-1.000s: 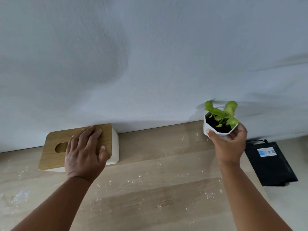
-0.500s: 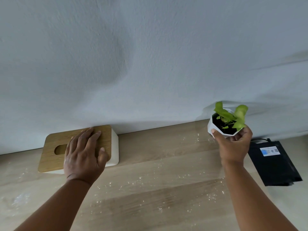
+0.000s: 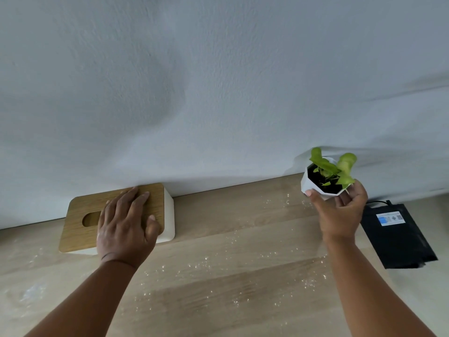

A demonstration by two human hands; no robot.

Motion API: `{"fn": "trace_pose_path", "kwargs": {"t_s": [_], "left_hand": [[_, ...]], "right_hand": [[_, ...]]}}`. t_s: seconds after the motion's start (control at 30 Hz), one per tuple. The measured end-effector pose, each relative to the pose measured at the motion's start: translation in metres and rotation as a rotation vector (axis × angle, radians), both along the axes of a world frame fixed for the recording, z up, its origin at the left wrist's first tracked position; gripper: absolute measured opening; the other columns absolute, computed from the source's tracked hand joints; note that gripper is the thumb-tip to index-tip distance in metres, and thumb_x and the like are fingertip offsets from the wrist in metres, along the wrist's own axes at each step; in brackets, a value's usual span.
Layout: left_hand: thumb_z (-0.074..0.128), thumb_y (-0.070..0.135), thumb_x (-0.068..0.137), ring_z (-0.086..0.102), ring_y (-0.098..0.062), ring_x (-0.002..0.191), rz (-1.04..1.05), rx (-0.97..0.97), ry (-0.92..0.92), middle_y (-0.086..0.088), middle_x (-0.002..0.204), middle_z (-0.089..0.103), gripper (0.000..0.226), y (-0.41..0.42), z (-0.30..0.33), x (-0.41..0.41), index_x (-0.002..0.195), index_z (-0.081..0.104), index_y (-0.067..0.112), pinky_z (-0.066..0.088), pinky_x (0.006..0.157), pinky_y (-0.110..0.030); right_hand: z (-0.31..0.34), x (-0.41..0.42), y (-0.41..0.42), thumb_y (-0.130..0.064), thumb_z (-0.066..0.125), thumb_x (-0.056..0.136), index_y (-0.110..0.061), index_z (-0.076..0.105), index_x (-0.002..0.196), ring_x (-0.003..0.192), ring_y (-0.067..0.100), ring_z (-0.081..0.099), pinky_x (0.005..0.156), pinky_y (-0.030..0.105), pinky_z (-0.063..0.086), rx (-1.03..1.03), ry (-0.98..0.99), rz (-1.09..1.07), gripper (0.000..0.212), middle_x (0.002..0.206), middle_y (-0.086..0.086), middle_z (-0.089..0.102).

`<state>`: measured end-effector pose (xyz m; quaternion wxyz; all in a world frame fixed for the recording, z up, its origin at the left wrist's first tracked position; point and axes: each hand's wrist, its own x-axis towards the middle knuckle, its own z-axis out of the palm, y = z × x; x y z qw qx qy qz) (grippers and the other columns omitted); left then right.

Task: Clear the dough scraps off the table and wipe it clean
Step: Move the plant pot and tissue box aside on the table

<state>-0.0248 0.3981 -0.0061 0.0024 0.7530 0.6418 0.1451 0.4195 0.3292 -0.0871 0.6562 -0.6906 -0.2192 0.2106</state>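
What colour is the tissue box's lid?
Light brown wood grain, over a white body; the head view shows the tissue box.

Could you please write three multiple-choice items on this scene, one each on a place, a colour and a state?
1. Where does the tissue box stand?
A. against the wall
B. at the table's near edge
C. on the black pouch

2. What colour is the plant pot?
A. red
B. white
C. black

3. What is the right hand doing?
A. lying flat on the table
B. pressing on the tissue box
C. holding the plant pot

Answers: 1 A, its back side meets the wall; 2 B, its faceted sides are white; 3 C, its fingers curl round the pot, while the left hand rests on the box lid.
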Motion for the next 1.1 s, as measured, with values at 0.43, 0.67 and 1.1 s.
{"fn": "trace_pose_path", "kwargs": {"t_s": [0.43, 0.67, 1.1], "left_hand": [[0.043, 0.047, 0.085, 0.043, -0.033, 0.138, -0.032, -0.103, -0.058, -0.005, 0.150, 0.053, 0.063, -0.001, 0.010, -0.001, 0.138, 0.061, 0.017, 0.026, 0.122, -0.055], [0.054, 0.040, 0.100, 0.015, -0.017, 0.158, -0.168, -0.276, -0.238, 0.004, 0.169, 0.027, 0.064, 0.003, 0.026, -0.023, 0.159, 0.034, 0.026, 0.002, 0.130, -0.048], [0.081, 0.055, 0.079, 0.033, -0.019, 0.150, 0.168, -0.365, -0.601, 0.002, 0.164, 0.035, 0.102, -0.019, 0.027, -0.155, 0.161, 0.026, 0.028, 0.033, 0.118, -0.038]], "right_hand": [[0.025, -0.102, -0.070, -0.047, 0.093, 0.066, -0.025, 0.048, 0.138, 0.132, 0.014, 0.054, 0.108, 0.011, 0.041, -0.090, -0.106, 0.004, 0.087, 0.140, 0.005, 0.054], [0.046, -0.232, -0.076, -0.058, 0.083, 0.078, -0.040, 0.045, 0.139, 0.131, 0.003, 0.053, 0.110, 0.026, 0.043, -0.176, -0.126, 0.478, 0.074, 0.139, -0.014, 0.053], [0.084, -0.340, -0.009, -0.071, 0.084, 0.065, -0.039, 0.019, 0.162, 0.150, 0.017, 0.035, 0.119, 0.046, 0.041, -0.348, -0.105, 0.755, 0.121, 0.168, -0.007, 0.026]]}}
